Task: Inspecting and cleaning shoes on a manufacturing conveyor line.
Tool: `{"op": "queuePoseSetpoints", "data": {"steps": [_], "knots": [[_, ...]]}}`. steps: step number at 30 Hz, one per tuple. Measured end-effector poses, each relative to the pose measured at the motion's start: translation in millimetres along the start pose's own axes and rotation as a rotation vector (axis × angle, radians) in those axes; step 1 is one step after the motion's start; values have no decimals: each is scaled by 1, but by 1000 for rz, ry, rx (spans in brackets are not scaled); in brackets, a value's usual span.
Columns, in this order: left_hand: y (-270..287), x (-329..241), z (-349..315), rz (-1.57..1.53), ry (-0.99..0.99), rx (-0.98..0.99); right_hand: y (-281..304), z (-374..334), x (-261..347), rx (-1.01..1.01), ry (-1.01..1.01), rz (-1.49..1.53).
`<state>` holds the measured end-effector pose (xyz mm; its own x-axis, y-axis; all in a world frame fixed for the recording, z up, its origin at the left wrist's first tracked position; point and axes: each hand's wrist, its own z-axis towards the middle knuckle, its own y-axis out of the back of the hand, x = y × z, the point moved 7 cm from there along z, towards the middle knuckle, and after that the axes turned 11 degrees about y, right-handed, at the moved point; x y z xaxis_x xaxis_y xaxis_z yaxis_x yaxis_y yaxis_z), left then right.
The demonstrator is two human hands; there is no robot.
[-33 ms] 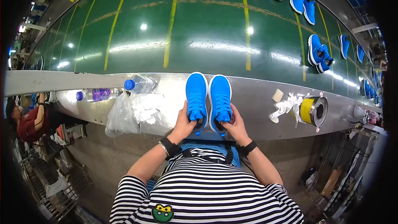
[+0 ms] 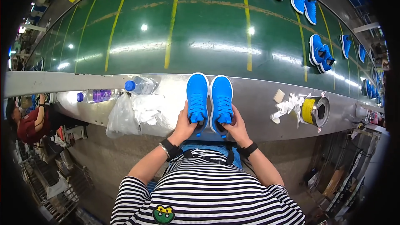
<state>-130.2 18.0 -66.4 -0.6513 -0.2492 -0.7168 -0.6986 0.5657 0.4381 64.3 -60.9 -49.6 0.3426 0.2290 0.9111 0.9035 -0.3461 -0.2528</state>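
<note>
Two blue sneakers with white soles stand side by side on the metal ledge, toes pointing away from me. My left hand [image 2: 186, 123] is closed round the heel end of the left sneaker [image 2: 197, 96], its thumb at the collar. Round the heel end of the right sneaker [image 2: 221, 96], my right hand [image 2: 236, 126] grips in the same way, its thumb by the opening. A narrow gap runs between the shoes at the heels. The fingers under and behind the collars are partly hidden.
Beyond the metal ledge [image 2: 254, 112] lies a green conveyor belt [image 2: 212, 29] with yellow lines and several blue shoes [image 2: 316, 52] at right. Bottles [image 2: 143, 85], a plastic bag [image 2: 123, 118] and crumpled paper [image 2: 146, 108] sit left; a round tin [image 2: 314, 111] sits right. A person [image 2: 33, 118] is far left.
</note>
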Motion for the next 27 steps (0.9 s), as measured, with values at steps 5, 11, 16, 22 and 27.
{"op": "queuePoseSetpoints", "data": {"steps": [5,11,16,22,27], "knots": [[2,-29,-6,94,-178,-54,1,-15,0,-75,72,-87],[3,-31,6,-28,-98,171,28,-17,17,50,210,-580],[17,20,3,-57,-15,120,147,-44,60,-578,251,-646],[45,10,-7,-167,98,103,227,-68,56,-884,251,-870],[50,-40,-18,-66,-26,-91,230,-57,31,-739,181,-1074]]}}
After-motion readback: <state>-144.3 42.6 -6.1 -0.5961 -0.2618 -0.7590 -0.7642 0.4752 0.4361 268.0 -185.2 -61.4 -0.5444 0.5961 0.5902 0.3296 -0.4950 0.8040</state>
